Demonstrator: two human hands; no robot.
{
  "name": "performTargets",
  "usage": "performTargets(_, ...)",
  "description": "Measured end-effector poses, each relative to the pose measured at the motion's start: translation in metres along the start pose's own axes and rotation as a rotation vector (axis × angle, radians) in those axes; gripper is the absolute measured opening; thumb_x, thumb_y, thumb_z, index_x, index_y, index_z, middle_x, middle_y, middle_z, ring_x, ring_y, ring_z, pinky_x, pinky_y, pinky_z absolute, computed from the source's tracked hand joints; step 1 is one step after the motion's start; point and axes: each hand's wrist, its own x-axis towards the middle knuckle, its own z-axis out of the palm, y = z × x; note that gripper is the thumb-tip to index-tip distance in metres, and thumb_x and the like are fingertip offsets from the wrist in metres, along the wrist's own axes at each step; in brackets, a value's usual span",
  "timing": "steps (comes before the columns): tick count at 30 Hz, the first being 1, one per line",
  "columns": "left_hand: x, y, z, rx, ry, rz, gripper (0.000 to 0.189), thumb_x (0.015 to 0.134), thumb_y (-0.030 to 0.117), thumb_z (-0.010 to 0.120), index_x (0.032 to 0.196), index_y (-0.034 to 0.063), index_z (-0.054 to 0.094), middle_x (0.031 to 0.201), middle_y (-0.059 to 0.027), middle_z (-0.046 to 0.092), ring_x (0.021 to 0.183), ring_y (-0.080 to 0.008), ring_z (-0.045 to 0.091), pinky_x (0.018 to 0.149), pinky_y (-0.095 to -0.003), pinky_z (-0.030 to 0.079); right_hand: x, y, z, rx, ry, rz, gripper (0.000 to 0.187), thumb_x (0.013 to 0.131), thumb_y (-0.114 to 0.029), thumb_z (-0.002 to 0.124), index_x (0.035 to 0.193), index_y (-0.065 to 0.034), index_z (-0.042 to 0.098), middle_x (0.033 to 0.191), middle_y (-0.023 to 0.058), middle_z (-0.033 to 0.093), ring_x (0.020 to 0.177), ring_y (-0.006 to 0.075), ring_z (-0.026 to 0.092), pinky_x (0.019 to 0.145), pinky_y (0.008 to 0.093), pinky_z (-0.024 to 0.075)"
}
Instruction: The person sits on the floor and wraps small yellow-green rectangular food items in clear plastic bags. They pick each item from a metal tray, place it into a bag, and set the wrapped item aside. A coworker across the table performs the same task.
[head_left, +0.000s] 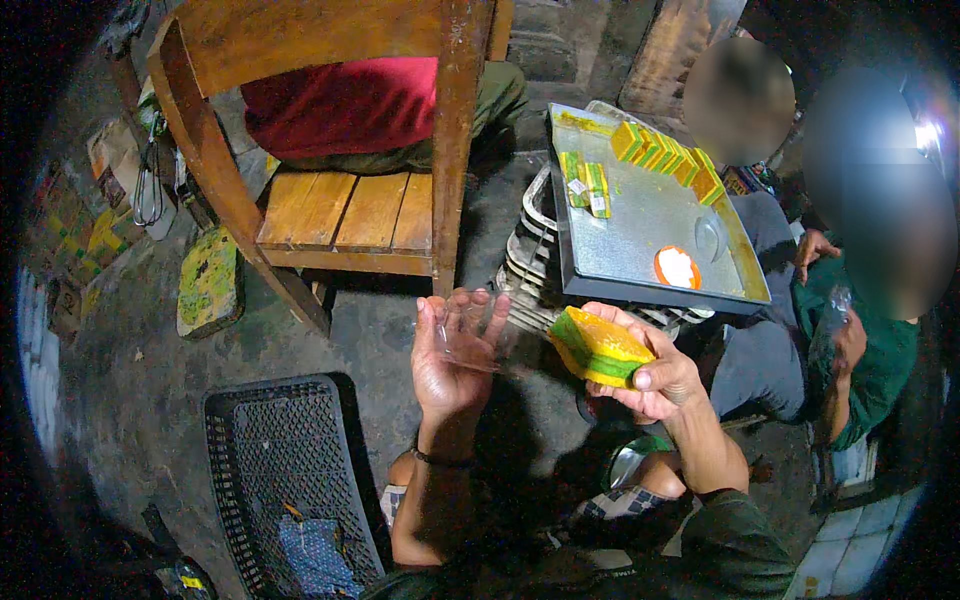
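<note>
A thick slice of yellow and green layered cake (600, 349) is gripped in my right hand (664, 375), thumb on its near side and fingers behind. My left hand (454, 375) is palm up, and a clear plastic wrapper (472, 334) rests across its raised fingers. The slice and the wrapper are apart. Beyond my hands, a shallow metal tray (626, 232) carries a row of similar cake slices (667, 157) along its far side. Two wrapped slices (586, 184) with small labels lie at its left. An orange-rimmed container with white contents (676, 268) stands near its front edge.
Under the tray is a pale plastic crate (529, 251). A wooden chair (345, 214) with a seated person stands ahead. A black plastic basket (281, 442) holding blue cloth sits at left. At right, another person's hand (847, 341) holds clear plastic.
</note>
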Motion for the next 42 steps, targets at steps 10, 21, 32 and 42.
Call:
performTargets(10, -0.005, 0.002, 0.004, 0.128, -0.024, 0.109, 0.024, 0.103, 0.037, 0.049, 0.097, 0.0147, 0.057, 0.106, -0.0042, 0.062, 0.110, -0.0276, 0.059, 0.105, -0.0583, 0.043, 0.000, -0.002, 0.036, -0.378, 0.117, -0.203, 0.088, 0.067, -0.014, 0.086, 0.140, 0.0009, 0.039, 0.123, 0.0140, 0.061, 0.114, 0.0238, 0.062, 0.099, 0.0371, 0.0491)
performTargets(21, -0.008, 0.000, 0.005, 0.364, -0.136, 0.122, 0.023, 0.103, 0.035, 0.051, 0.095, 0.0129, 0.052, 0.112, -0.0063, 0.061, 0.106, -0.0280, 0.061, 0.097, -0.0582, 0.050, 0.001, 0.001, 0.012, -0.704, 0.184, -0.203, 0.075, 0.066, -0.006, 0.077, 0.136, 0.0007, 0.051, 0.130, 0.0091, 0.060, 0.120, 0.0189, 0.058, 0.107, 0.0345, 0.0418)
performTargets(32, -0.011, -0.001, 0.027, 0.682, 0.189, 0.207, 0.063, 0.098, 0.060, 0.046, 0.137, 0.0111, 0.042, 0.129, -0.0098, 0.047, 0.117, -0.0301, 0.056, 0.091, -0.0479, 0.050, 0.009, 0.011, -0.019, -0.391, 0.048, -0.407, 0.066, 0.082, -0.013, 0.081, 0.135, -0.0011, 0.044, 0.121, 0.0094, 0.063, 0.113, 0.0186, 0.061, 0.098, 0.0332, 0.0495)
performTargets(42, -0.033, -0.053, 0.016, 1.363, -0.324, 0.602, 0.079, 0.074, -0.005, 0.069, 0.145, -0.0031, 0.035, 0.117, -0.0141, 0.054, 0.088, -0.0170, 0.055, 0.084, -0.0283, 0.046, -0.002, 0.016, -0.014, -0.648, 0.257, -0.464, 0.070, 0.084, -0.023, 0.080, 0.138, -0.0038, 0.041, 0.120, 0.0076, 0.063, 0.109, 0.0146, 0.060, 0.091, 0.0290, 0.0500)
